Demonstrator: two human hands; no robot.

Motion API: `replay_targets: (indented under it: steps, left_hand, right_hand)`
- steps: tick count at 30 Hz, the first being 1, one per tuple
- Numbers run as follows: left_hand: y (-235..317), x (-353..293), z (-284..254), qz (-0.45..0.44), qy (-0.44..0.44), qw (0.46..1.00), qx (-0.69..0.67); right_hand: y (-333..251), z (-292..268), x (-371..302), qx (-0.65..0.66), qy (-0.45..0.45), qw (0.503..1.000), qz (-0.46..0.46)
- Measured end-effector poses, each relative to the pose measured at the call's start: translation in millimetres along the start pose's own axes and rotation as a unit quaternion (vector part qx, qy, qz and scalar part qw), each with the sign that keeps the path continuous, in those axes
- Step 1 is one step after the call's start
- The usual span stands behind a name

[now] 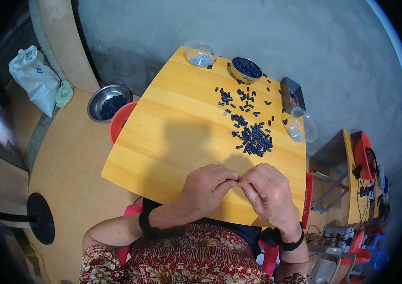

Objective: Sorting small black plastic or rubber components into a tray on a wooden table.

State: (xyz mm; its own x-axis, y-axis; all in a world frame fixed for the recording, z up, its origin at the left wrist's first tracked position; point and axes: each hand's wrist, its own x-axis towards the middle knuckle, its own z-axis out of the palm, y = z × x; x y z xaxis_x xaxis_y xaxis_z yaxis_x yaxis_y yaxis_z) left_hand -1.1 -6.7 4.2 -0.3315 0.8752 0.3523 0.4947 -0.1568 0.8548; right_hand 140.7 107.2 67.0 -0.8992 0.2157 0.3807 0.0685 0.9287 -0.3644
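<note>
Steel gleams leftmost — a bowl of dark bits beyond the yellow table. Over its near edge the left hand pinches a small dark piece; black pieces lie heaped farther back. The right hand clamps that same piece between fingertips — clear container beyond.

Grey-blue wall rose behind the yellow wooden tabletop; tan floor spread left; pale panel stood upper left; second yellow tabletop stood right; plastic seats clustered lower right; soft shadow darkened the nearer tabletop.
</note>
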Motion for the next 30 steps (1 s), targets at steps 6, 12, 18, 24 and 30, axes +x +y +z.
replay_targets:
  steps: [6,12,18,24,30]
  left_hand:
    - [-10.2,-0.9,0.1,-0.204,-0.071,0.909,-0.355]
    - [-15.6,-1.4,1.1,-0.235,-0.081,0.861,-0.444]
    - [-18.5,-4.5,2.6,-0.262,-0.08,0.845,-0.46]
    - [-19.2,-5.6,3.1,-0.283,-0.069,0.799,-0.526]
    - [-17.4,-3.0,0.3,-0.288,-0.08,0.852,-0.429]
  right_hand:
    - [4.6,12.6,-13.3,0.127,0.1,0.983,0.089]
    - [1.4,24.3,-12.7,0.085,0.152,0.984,0.046]
    - [5.2,37.5,-13.6,0.021,0.162,0.987,-0.009]
    - [6.9,45.3,-14.1,-0.029,0.165,0.984,-0.057]
    - [10.5,49.1,-14.4,-0.028,0.163,0.984,-0.062]
